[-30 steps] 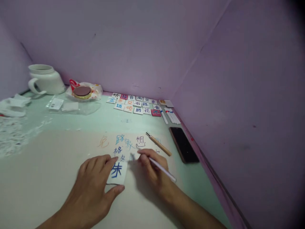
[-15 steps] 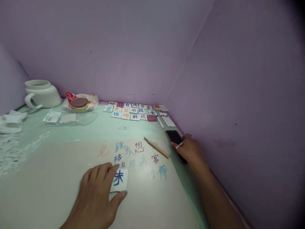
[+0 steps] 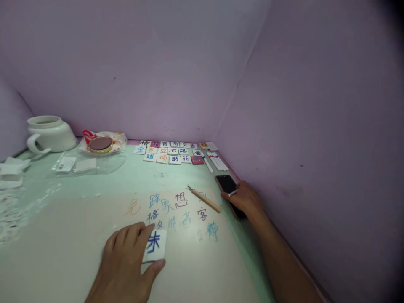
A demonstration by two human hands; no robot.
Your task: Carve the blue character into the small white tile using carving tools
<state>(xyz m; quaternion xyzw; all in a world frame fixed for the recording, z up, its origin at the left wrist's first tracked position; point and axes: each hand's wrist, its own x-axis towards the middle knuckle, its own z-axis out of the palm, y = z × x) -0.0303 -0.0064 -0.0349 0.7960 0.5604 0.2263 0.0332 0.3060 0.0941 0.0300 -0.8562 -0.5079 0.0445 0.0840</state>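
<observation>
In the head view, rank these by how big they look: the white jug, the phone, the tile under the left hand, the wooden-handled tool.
1. White jug, largest, though farthest away.
2. Phone, partly covered by the right hand.
3. Wooden-handled tool: long but thin, so close to the phone.
4. Tile, partly under the left hand.

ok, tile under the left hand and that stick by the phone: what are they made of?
Tile: looks like glazed white ceramic, thick with rounded edges and a faint sheen, though plastic is possible. Stick: seemingly bare wood, matte tan shaft, with a darker tip, maybe metal.
</observation>
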